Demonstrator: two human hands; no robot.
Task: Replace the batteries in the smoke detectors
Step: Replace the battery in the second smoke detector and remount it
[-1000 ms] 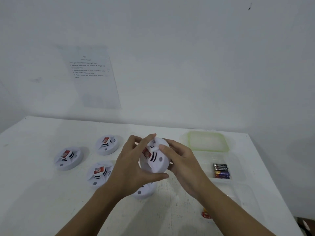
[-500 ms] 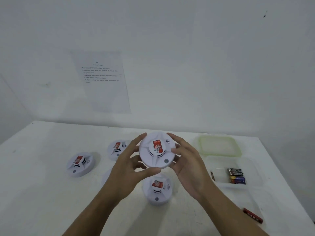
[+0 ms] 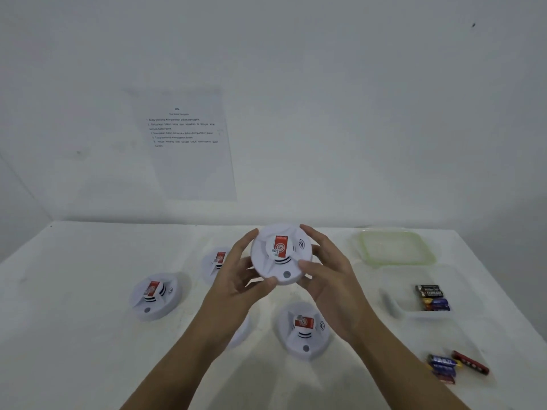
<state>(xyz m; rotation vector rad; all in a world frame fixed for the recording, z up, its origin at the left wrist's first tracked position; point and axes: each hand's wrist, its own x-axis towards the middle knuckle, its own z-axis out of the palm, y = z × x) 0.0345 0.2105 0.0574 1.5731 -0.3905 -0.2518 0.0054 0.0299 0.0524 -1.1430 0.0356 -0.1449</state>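
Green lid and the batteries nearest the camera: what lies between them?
Head view: a clear container with stored batteries sits between the green lid and the nearest batteries.

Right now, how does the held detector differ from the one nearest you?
The held detector is raised, its rim gripped by the left hand and right hand; the near detector rests untouched on the table. The held detector's red label stands upright; the near detector's lies sideways. Both are white, round.
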